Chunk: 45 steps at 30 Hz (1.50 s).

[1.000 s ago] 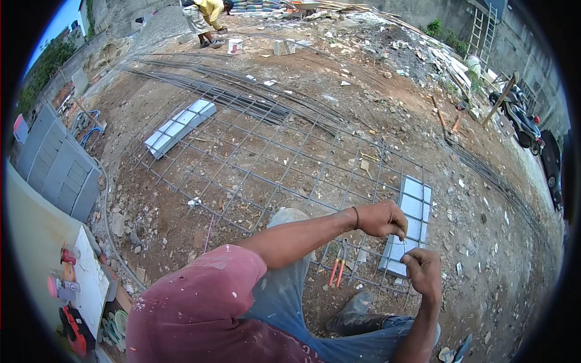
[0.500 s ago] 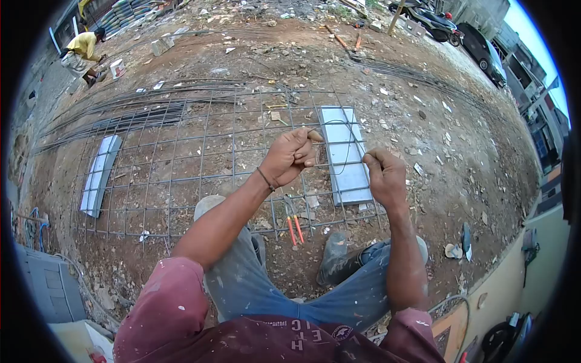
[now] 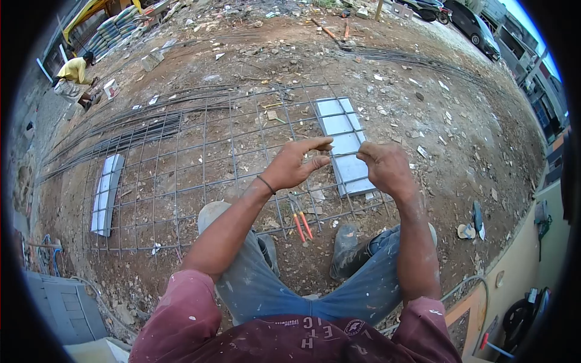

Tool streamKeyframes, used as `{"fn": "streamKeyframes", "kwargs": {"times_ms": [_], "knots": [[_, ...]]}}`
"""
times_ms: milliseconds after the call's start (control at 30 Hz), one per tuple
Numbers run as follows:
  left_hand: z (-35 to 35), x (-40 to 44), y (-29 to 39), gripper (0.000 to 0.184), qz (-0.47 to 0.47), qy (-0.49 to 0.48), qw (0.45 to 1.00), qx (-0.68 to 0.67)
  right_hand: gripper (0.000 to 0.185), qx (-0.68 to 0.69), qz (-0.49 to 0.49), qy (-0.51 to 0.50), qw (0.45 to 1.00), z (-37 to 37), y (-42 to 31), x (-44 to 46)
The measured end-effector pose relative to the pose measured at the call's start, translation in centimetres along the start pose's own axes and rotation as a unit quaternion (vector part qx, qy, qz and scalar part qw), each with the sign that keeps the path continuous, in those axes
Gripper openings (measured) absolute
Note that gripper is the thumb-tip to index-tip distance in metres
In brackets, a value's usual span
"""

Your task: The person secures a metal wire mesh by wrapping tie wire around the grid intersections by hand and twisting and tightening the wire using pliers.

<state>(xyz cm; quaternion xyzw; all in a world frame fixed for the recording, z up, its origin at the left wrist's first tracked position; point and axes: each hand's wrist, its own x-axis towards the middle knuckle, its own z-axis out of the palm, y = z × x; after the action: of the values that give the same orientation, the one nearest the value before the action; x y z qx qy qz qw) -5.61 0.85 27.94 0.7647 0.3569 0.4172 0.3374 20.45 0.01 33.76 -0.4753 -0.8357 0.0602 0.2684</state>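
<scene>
My left hand [image 3: 302, 162] is held over the steel bar mesh [image 3: 206, 175], thumb and fingers apart, with nothing visible between them. Close by on its right, my right hand [image 3: 386, 167] has its fingertips pinched together; whatever is in the pinch is too fine to make out. Below both hands the mesh of tied bars rests across two pale blocks, a right block [image 3: 345, 144] and a left block [image 3: 106, 196]. Pincers with red-orange handles [image 3: 301, 225] lie on the ground at the mesh's near edge, between my boots.
Long loose steel bars [image 3: 145, 126] lie beyond the mesh at left. A person in a yellow shirt [image 3: 74, 71] bends beside a white bucket [image 3: 111, 89] at the far left. Rubble litters the soil. Sandals [image 3: 475, 225] lie at right, and a parked car [image 3: 474, 31] stands farther back.
My left hand has opened from a closed grip. The thin wire loop that hung between my hands is no longer visible. My right hand stays pinched, and the view has shifted slightly.
</scene>
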Motion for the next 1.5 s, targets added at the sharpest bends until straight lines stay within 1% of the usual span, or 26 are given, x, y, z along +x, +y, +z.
{"fn": "streamKeyframes", "kwargs": {"times_ms": [67,100,133,200,333,400,467,533,600,667,700,767,833,900,933,1000,1033,1067,1133,1200,1267,1367,1400,1433,1467,1500], "knots": [[1.9,-0.1,0.8,0.03,-0.03,-0.007,0.999,0.018,0.012,-0.048,-0.006,-0.024,0.999,1.0,-1.5,0.2],[2.3,0.0,1.1,0.024,-0.138,-0.029,0.99,-0.024,0.012,-0.042,-0.005,-0.027,0.999,1.5,-1.8,0.3],[3.3,-0.4,-1.1,0.019,-0.047,0.027,0.998,-0.01,0.012,-0.033,-0.024,-0.028,0.999,1.7,-1.8,0.3],[2.9,-0.3,-0.1,0.015,-0.089,0.077,0.991,-0.06,0.015,-0.022,0.007,0.002,1.0,1.5,-1.3,0.4],[2.2,-0.3,-0.9,0.014,-0.084,0.126,0.987,-0.048,0.017,0.023,0.027,0.026,0.999,0.8,-0.9,0.4],[2.2,-0.7,-0.5,0.014,-0.002,0.131,0.988,0.079,0.017,-0.002,0.012,0.023,1.0,1.0,-1.4,0.3],[2.1,-0.9,-0.9,0.011,-0.001,0.145,0.984,0.099,0.016,0.005,-0.005,0.022,1.0,0.8,-2.2,0.3],[1.3,-1.1,-0.8,0.007,0.028,0.067,0.991,0.114,0.013,-0.003,-0.039,-0.027,0.999,-0.2,-2.1,0.3],[0.9,-1.5,0.5,0.005,0.089,-0.087,0.991,0.046,0.006,0.061,-0.052,-0.024,0.996,-1.2,-0.4,0.3],[1.7,-1.8,1.4,0.005,0.104,-0.1,0.989,-0.015,0.002,0.146,-0.047,-0.097,0.983,-2.2,0.6,0.4],[1.8,-1.6,1.5,0.005,0.103,-0.094,0.99,-0.011,0.004,0.153,-0.033,-0.064,0.986,-2.0,0.3,0.3],[2.4,-1.6,1.7,0.012,0.004,-0.073,0.992,-0.101,0.005,0.131,-0.036,-0.069,0.988,-1.5,0.5,0.5],[2.8,-1.8,1.8,0.013,-0.021,-0.071,0.992,-0.103,0.007,0.109,-0.036,-0.066,0.991,-0.6,0.6,0.4],[3.0,-1.4,1.5,0.013,-0.051,-0.093,0.991,-0.079,0.029,0.156,0.025,-0.009,0.987,0.6,0.1,0.4],[3.1,-1.2,1.1,0.013,-0.051,-0.091,0.992,-0.078,0.029,0.156,0.023,-0.009,0.987,0.9,-0.6,0.7],[3.6,-0.7,0.4,0.011,-0.126,0.055,0.976,-0.17,0.054,0.191,0.067,0.14,0.969,1.2,-2.3,1.2],[3.7,-0.2,-0.7,0.011,-0.141,0.108,0.943,-0.282,0.061,0.231,0.118,0.105,0.96,1.7,-1.6,1.1],[3.4,0.1,-1.9,0.011,-0.139,0.107,0.943,-0.284,0.061,0.229,0.118,0.106,0.961,2.6,-1.5,1.2],[2.5,1.3,-3.2,0.012,-0.106,0.235,0.889,-0.38,0.053,0.328,0.099,0.03,0.939,4.8,-1.6,0.9],[1.1,1.3,-3.0,0.012,-0.126,0.246,0.861,-0.428,0.051,0.349,0.085,-0.023,0.933,6.4,-3.8,0.4],[0.8,1.0,-2.1,0.011,-0.112,0.245,0.823,-0.5,0.052,0.373,0.077,-0.034,0.924,8.3,-5.6,-0.2],[1.1,0.8,-1.8,0.011,-0.08,0.215,0.809,-0.541,0.046,0.388,0.132,-0.065,0.91,9.9,-6.4,-0.5],[1.0,0.7,-1.8,0.011,-0.083,0.207,0.805,-0.55,0.037,0.433,0.12,-0.083,0.89,10.6,-6.1,-0.5],[0.7,0.6,-1.7,0.012,-0.071,0.203,0.823,-0.526,0.03,0.478,0.104,-0.1,0.866,10.7,-6.0,-0.4],[0.3,0.5,-1.6,0.014,-0.058,0.202,0.839,-0.501,0.03,0.474,0.109,-0.098,0.868,10.2,-5.9,-0.4],[-0.3,0.3,-1.4,0.014,-0.057,0.201,0.838,-0.505,0.024,0.535,0.157,-0.118,0.822,9.3,-6.2,-0.2]]}}
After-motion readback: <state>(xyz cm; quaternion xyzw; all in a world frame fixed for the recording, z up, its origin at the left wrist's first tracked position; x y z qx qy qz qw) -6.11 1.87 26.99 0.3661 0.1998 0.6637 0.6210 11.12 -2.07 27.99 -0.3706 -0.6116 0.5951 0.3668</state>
